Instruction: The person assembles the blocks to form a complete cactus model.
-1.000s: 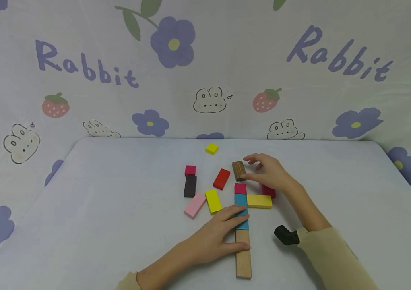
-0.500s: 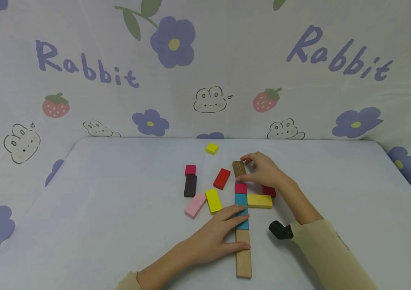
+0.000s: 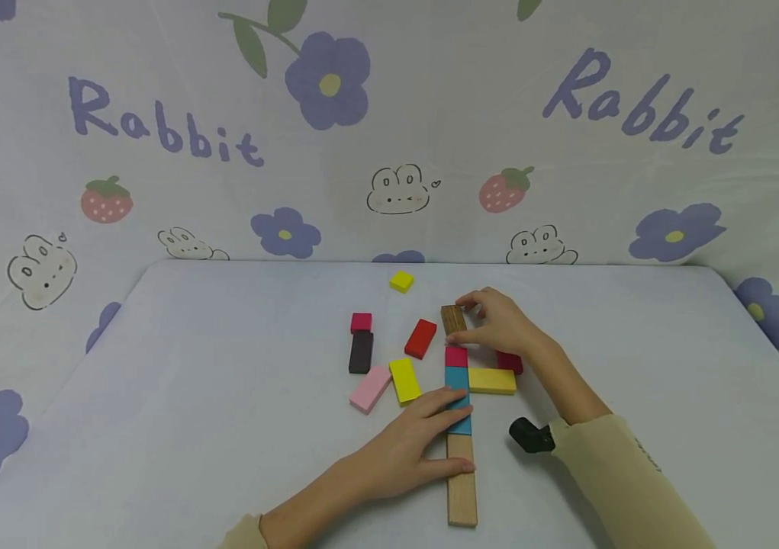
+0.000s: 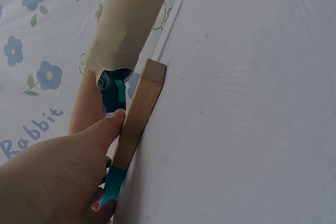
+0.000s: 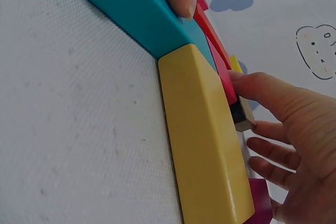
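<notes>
In the head view, a row of blocks lies on the white table: a wooden block [image 3: 461, 488] nearest, then a blue block [image 3: 458, 423], then a small magenta block [image 3: 456, 357]. My left hand [image 3: 399, 451] rests on the row, two fingertips on the blue block and the thumb on the wooden one. At the far end, my right hand [image 3: 502, 320] pinches a brown wood-grain block [image 3: 454, 319] between thumb and forefinger, just behind the magenta block. A pale yellow block [image 5: 205, 135] sticks out sideways from the blue one. Fingers hide parts of the blue block.
Left of the row lie a red block [image 3: 420, 338], a bright yellow one [image 3: 404, 381], a pink one [image 3: 370, 390], a black one [image 3: 361, 352] and a magenta one [image 3: 362, 322]. A small yellow block [image 3: 401, 281] lies farther back. A dark red block [image 3: 510, 362] is under the right wrist.
My right hand has moved slightly left and its thumb and forefinger have closed onto the brown block. The left hand and the other blocks have stayed in place.
</notes>
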The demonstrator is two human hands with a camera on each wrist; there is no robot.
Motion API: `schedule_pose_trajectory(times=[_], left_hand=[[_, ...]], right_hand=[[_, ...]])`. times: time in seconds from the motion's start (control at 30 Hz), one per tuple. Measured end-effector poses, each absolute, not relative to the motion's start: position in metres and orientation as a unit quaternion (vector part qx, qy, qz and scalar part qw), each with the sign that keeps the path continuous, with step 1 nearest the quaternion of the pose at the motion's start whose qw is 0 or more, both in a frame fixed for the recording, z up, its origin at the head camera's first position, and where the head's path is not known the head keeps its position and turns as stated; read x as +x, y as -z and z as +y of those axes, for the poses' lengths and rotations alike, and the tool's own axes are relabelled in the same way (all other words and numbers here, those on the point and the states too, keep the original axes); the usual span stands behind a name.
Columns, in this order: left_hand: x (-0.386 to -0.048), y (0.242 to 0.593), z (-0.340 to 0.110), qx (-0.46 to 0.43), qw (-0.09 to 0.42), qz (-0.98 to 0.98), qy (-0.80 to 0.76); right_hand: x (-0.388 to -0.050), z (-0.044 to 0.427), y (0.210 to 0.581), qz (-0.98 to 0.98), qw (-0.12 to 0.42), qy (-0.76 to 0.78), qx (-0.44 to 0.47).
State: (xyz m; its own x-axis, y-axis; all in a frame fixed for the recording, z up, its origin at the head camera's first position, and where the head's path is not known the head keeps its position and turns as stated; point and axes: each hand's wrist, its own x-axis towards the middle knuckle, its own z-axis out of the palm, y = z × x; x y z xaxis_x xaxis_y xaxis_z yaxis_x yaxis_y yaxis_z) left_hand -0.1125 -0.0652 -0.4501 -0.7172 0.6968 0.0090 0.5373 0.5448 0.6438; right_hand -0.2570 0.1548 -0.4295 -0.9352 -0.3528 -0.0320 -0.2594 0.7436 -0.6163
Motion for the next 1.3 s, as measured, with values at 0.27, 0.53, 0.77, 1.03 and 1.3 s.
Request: schedule_pose_trajectory(times=[0.27, 0.53, 0.77, 1.03, 1.3], left_hand=[[-0.112, 0.450, -0.065, 0.357, 0.123, 0.869, -0.319], [-0.113, 0.451, -0.065, 0.354, 0.129, 0.868, -0.323], [-0.113, 0.451, -0.065, 0.355, 0.128, 0.870, -0.318], [-0.112, 0.449, -0.065, 0.356, 0.127, 0.869, -0.319], [-0.111, 0.448, -0.065, 0.355, 0.125, 0.870, -0.317]], right_hand=[[-0.255, 0.152, 0.428, 0.931, 0.068, 0.320, -0.161], [-0.256, 0.158, 0.421, 0.937, 0.060, 0.315, -0.142], [-0.259, 0.169, 0.412, 0.939, 0.060, 0.318, -0.118], [-0.259, 0.183, 0.405, 0.937, 0.045, 0.324, -0.118], [-0.257, 0.194, 0.405, 0.936, 0.036, 0.335, -0.104]])
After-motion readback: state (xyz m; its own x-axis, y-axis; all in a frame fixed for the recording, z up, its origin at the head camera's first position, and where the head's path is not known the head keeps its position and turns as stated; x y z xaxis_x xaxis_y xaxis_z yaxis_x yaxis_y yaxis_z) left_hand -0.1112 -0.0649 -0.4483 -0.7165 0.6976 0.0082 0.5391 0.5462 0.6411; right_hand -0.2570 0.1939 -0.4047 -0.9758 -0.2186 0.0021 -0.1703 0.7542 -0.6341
